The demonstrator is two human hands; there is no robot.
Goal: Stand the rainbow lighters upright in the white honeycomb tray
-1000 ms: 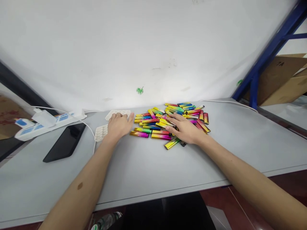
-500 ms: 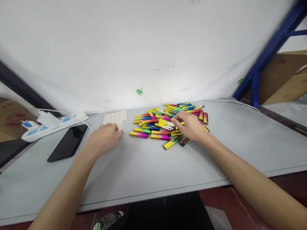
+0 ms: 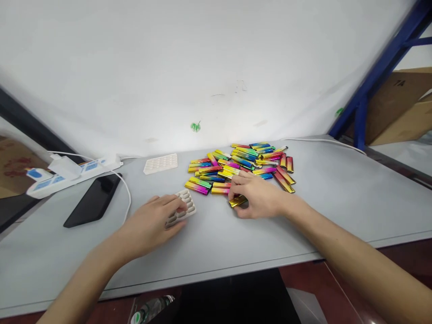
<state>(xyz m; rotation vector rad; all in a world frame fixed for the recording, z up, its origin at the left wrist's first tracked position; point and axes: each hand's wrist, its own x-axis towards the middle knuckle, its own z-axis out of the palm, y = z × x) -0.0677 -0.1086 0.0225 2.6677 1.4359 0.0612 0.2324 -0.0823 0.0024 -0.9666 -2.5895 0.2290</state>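
My left hand (image 3: 151,225) grips a small white slotted tray (image 3: 191,203) by its near side, fingers over the top and thumb along the front edge. Part of that tray is hidden under the hand. A shiny yellow lighter (image 3: 237,201) is pinched between the thumb and fingers of my right hand (image 3: 259,194), low at the front of the heap. Behind it lies a loose pile of metallic multicoloured lighters (image 3: 246,155), pointing in various directions. A second white tray (image 3: 161,164) rests flat near the wall, apart from both hands.
On the left lie a black phone (image 3: 93,201) and a white power strip (image 3: 72,177) with plugs and cables. The white wall (image 3: 216,67) bounds the grey tabletop (image 3: 216,243) at the back. A blue frame (image 3: 362,105) and cardboard boxes (image 3: 391,108) stand to the right.
My left hand has drawn one white tray towards me and to the right, away from the other. My right hand has come down to the pile's front and taken a yellow lighter.
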